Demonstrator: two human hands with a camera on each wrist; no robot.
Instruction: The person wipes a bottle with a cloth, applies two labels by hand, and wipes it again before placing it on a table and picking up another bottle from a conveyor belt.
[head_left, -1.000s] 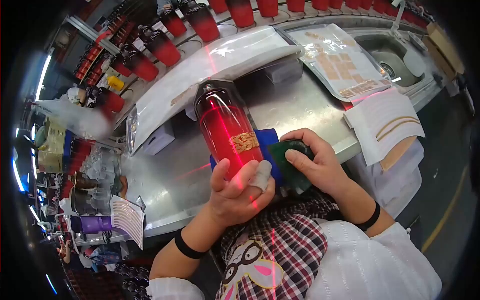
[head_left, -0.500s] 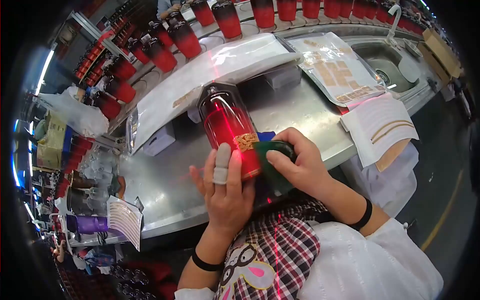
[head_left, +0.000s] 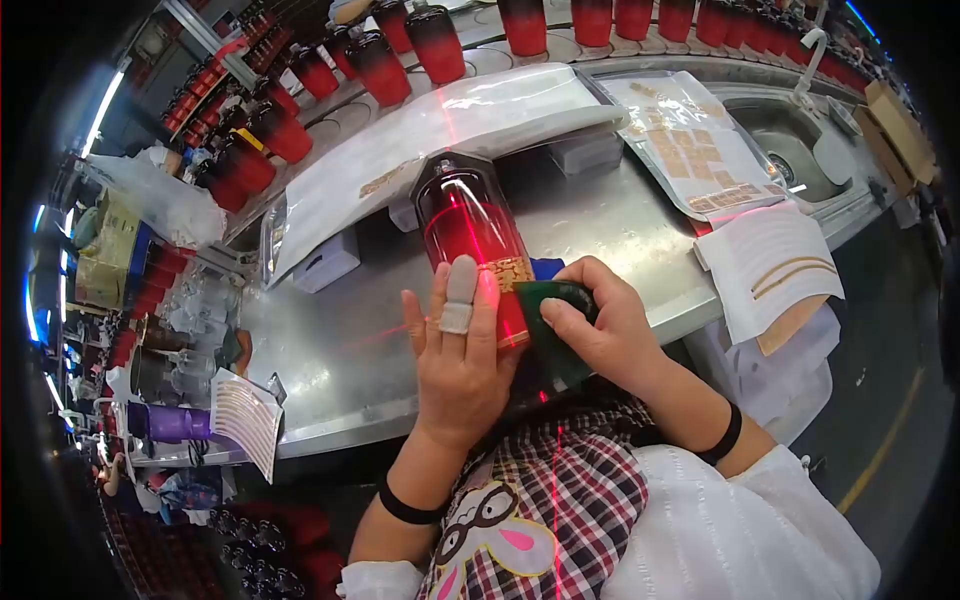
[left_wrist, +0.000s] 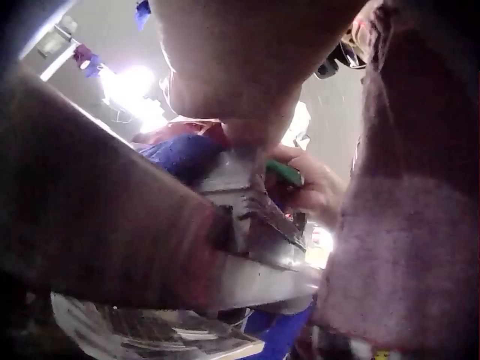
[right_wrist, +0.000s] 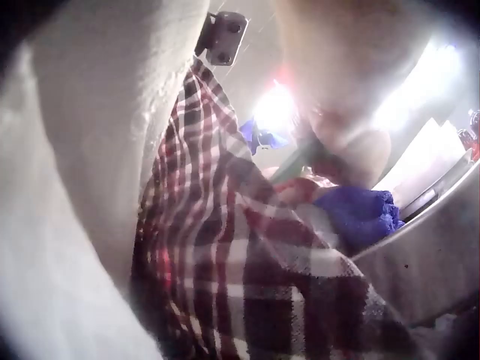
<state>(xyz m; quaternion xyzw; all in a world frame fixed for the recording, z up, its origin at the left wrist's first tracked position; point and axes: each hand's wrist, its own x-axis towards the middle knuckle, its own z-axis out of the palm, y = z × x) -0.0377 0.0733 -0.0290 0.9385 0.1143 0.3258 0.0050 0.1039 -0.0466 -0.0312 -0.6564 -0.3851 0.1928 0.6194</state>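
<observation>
A glossy red bottle [head_left: 462, 215], dark toward its shoulder, lies on its side over a blue cloth [head_left: 546, 267] on the steel bench. Gold decal [head_left: 514, 270] work decorates its face. My left hand [head_left: 462, 375] rests on the near part of the bottle, fingers straight and back of the hand up; a grey sleeve [head_left: 458, 290] wraps one finger. Between thumb and fingers, my right hand [head_left: 605, 325] pinches a thin dark green scraper [head_left: 552, 345], whose edge lies against the bottle just below the decal. The right wrist view shows the scraper [right_wrist: 292, 166] only partly.
Behind the bottle stands a raised white sheet-covered shelf [head_left: 450, 120]. A tray of gold decals [head_left: 690, 140] and a sink [head_left: 770, 130] are at the right. Red-black bottles [head_left: 435, 45] line the conveyor behind. White paper [head_left: 770, 262] hangs over the bench's right edge.
My left hand has turned from palm up under the bottle's near end to fingers laid straight over it. My right hand has brought the green scraper leftward onto the bottle beside the decal.
</observation>
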